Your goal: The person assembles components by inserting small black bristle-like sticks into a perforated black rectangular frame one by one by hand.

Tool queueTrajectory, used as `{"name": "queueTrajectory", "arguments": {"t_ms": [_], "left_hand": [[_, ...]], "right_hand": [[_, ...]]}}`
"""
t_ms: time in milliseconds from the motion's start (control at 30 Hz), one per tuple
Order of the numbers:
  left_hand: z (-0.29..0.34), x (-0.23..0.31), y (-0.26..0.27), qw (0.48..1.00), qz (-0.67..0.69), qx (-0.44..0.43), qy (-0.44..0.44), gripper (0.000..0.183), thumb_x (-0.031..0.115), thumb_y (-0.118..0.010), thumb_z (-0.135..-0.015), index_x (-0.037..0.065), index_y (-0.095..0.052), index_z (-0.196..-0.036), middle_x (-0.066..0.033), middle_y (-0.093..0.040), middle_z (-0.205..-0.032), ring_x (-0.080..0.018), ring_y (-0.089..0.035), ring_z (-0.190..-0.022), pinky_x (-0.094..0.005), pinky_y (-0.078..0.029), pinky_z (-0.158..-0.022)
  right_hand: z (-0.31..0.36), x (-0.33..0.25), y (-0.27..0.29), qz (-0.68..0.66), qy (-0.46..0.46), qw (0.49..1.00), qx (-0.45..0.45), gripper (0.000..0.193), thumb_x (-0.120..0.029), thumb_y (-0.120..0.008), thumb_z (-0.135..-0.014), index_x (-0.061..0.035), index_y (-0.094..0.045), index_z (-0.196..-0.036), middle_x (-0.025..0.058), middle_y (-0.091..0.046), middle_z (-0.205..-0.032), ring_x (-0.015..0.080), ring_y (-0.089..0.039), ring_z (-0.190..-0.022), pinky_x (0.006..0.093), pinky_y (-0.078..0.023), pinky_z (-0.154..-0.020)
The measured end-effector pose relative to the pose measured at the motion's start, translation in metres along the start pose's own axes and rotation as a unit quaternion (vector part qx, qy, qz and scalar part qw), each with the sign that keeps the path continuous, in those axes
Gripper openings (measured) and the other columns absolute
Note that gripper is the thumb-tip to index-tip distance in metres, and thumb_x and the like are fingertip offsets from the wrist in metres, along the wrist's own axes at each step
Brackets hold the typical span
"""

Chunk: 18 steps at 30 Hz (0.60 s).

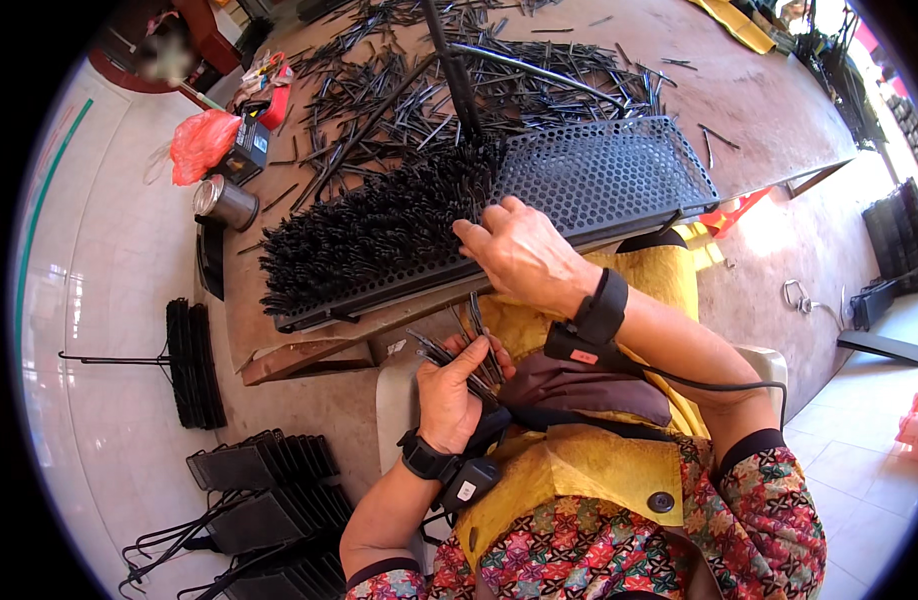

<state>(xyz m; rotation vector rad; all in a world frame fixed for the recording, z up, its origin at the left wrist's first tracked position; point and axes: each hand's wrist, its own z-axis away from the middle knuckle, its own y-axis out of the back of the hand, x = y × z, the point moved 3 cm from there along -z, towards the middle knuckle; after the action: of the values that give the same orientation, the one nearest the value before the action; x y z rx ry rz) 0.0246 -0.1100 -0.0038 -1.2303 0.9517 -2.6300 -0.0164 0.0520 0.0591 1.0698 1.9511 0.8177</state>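
Note:
A long black perforated tray (604, 165) sits tilted along the table's near edge. Its left half is packed with upright thin black strips (364, 230); the round holes on its right half are bare. My right hand (534, 260) is over the middle of the tray, at the border of the packed strips. Its fingers are pinched together, and what they grip is hidden. Lower down, above my lap, my left hand (451, 400) is closed round a bunch of thin dark strips (431, 347), whose ends stick out past the thumb.
Loose black strips (399, 105) lie piled across the brown table (779, 120). At its left edge are a metal can (226, 203), a black box (245, 150) and a red plastic bag (201, 145). Black long-handled racks (264, 485) stand on the floor at left.

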Motion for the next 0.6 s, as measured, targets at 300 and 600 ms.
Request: {"name": "queueTrajectory", "arguments": {"t_ms": [300,600], "left_hand": [[0.003,0.006,-0.023,0.999,-0.033,-0.038,-0.016,0.014,0.008,-0.058,-0.086,-0.004,-0.056,-0.092,-0.0131,-0.062,-0.079,-0.0217,-0.062,-0.070,-0.0362,-0.054,-0.063],[-0.034,0.005,-0.067,0.993,-0.040,-0.082,0.077,0.019,0.019,-0.054,-0.090,0.008,-0.054,-0.106,-0.0091,-0.062,-0.082,-0.0221,-0.063,-0.069,-0.0368,-0.054,-0.059]], "right_hand": [[0.049,-0.002,-0.001,-0.542,-0.337,0.767,-0.063,0.016,-0.003,-0.064,-0.075,0.0057,-0.057,-0.086,0.0096,-0.061,-0.066,0.0131,-0.058,-0.056,0.0259,-0.045,-0.047],[0.013,0.088,0.053,-0.382,-0.296,0.841,0.243,0.017,0.001,-0.061,-0.078,0.0038,-0.056,-0.095,0.0068,-0.062,-0.070,0.0082,-0.058,-0.055,0.0211,-0.047,-0.050]]}}
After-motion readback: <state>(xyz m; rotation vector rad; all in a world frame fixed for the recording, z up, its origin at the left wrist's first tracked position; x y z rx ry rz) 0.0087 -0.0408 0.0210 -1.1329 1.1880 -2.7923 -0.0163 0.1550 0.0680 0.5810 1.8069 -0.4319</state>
